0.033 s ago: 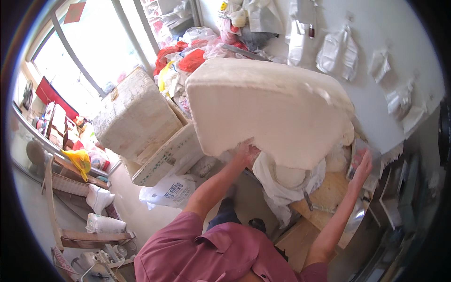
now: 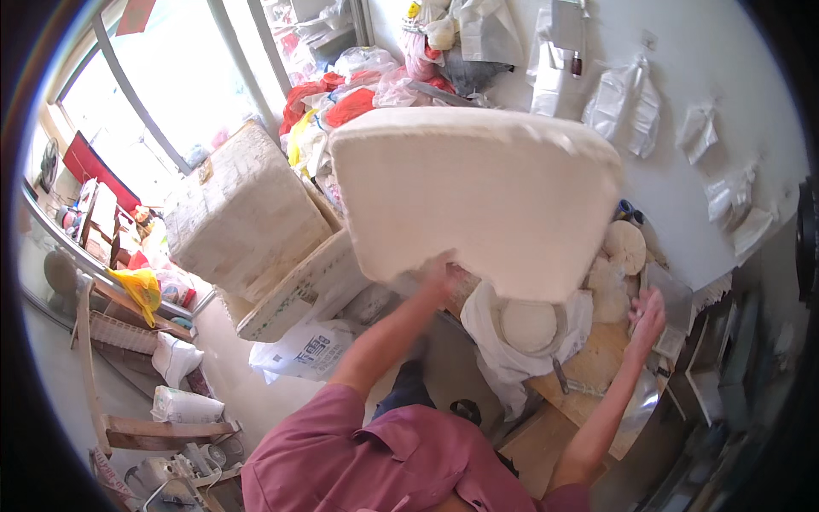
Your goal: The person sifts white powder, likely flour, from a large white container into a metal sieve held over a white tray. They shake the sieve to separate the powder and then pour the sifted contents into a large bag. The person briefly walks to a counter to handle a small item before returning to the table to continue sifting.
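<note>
A large cream-coloured padded slab [image 2: 478, 192] with rounded edges is tilted up before me, its broad face toward me. My left hand [image 2: 445, 277] is closed on its lower edge, the fingers partly hidden there. Beyond the slab's right side my right hand [image 2: 648, 316] is apart from it, fingers loosely spread, with nothing in them. Below the slab is a round pale mass [image 2: 527, 326], partly covered by it, in a container lined with a white plastic bag [image 2: 486, 320]. Pale lumps [image 2: 607, 290] and a round pale disc [image 2: 625, 245] lie near my right hand.
A wooden board [image 2: 589, 410] carries a handled tool [image 2: 560, 375]. A worn white foam box [image 2: 247, 205] stands to the left, above a white plastic bag [image 2: 311, 348]. Heaped bags [image 2: 350, 107] fill the back; clear bags hang on the right wall [image 2: 631, 102]. Shelving [image 2: 708, 358] stands right.
The slab's right side has swung left, uncovering the pale disc and more of the lumps. My right hand has moved slightly left and down, away from the slab; my left hand keeps its hold.
</note>
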Available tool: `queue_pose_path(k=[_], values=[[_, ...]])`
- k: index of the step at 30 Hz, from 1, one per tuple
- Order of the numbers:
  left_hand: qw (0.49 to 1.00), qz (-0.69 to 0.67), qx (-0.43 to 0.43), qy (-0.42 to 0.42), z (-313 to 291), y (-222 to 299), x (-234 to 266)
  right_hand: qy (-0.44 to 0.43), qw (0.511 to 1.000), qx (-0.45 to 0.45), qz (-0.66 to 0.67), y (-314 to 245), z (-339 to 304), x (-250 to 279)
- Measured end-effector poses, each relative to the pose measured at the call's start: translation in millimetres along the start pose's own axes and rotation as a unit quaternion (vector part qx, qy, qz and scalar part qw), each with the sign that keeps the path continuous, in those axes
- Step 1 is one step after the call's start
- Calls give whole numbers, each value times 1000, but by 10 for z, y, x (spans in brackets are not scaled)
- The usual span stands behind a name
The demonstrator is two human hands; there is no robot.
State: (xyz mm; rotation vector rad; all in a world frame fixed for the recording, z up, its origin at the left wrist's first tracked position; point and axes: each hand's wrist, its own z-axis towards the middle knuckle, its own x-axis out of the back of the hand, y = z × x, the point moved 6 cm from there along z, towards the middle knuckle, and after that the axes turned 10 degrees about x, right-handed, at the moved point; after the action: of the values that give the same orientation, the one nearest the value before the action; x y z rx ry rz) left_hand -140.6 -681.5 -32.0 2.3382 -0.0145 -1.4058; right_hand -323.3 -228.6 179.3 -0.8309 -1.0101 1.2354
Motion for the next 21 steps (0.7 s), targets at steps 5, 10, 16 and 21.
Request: queue_pose_path(k=[5, 10, 16, 21], values=[[767, 518, -377, 35, 496, 1885, 492, -44, 993, -67, -84, 498, -545, -481], [827, 474, -272, 131, 1173, 3995, -448, 12, 984, -148, -101, 892, -1040, -418], [982, 136, -131, 23, 1992, 3904, -555, 40, 974, -188, -117, 1119, -1591, -598], [942, 326, 38, -67, 1468, 1128, -496, 0, 988, -103, -111, 611, -1527, -1026]])
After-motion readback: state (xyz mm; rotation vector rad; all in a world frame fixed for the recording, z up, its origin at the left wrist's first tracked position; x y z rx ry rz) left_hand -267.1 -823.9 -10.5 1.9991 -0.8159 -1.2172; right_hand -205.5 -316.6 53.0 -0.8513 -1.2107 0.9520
